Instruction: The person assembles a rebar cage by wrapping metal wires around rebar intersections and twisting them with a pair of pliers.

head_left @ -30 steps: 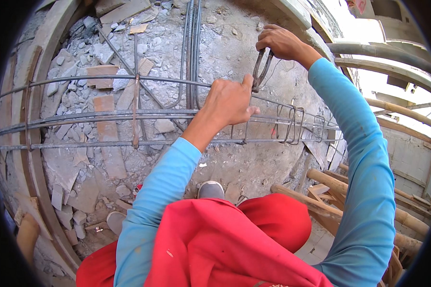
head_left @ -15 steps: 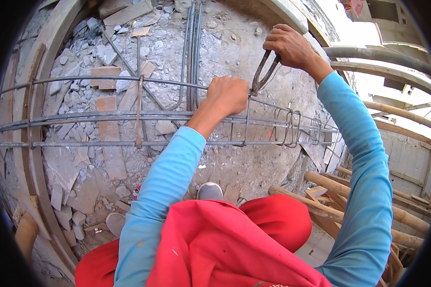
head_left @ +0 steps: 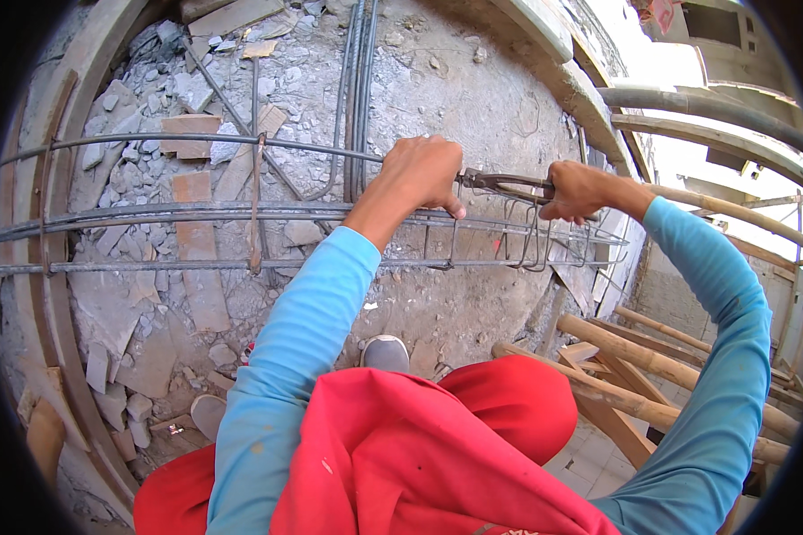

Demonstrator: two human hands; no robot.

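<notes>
A long cage of steel reinforcing bars (head_left: 169,213) runs from left to right in front of me, with square stirrups (head_left: 256,192) around its bars. My left hand (head_left: 418,178) is closed around the cage's upper bar, its thumb pointing down. Just right of it, my right hand (head_left: 573,193) grips the handles of dark metal pincers (head_left: 509,182). These lie nearly level, their jaws at the upper bar beside a stirrup, close to my left fingers. Whether the jaws bite on a tie wire is too small to tell. Several loose stirrups (head_left: 535,234) hang toward the cage's right end.
Broken concrete rubble (head_left: 143,125) and flat board pieces (head_left: 202,259) cover the ground at left. Upright bars (head_left: 359,98) lie beyond my left hand. Bamboo poles (head_left: 633,352) stand at the right, and curved-looking timber (head_left: 67,223) edges the left side. My shoe (head_left: 385,354) is below the cage.
My right hand has swung the pincers down and to the right, from steeply upright to nearly level. My left hand stays on the bar, its thumb now showing.
</notes>
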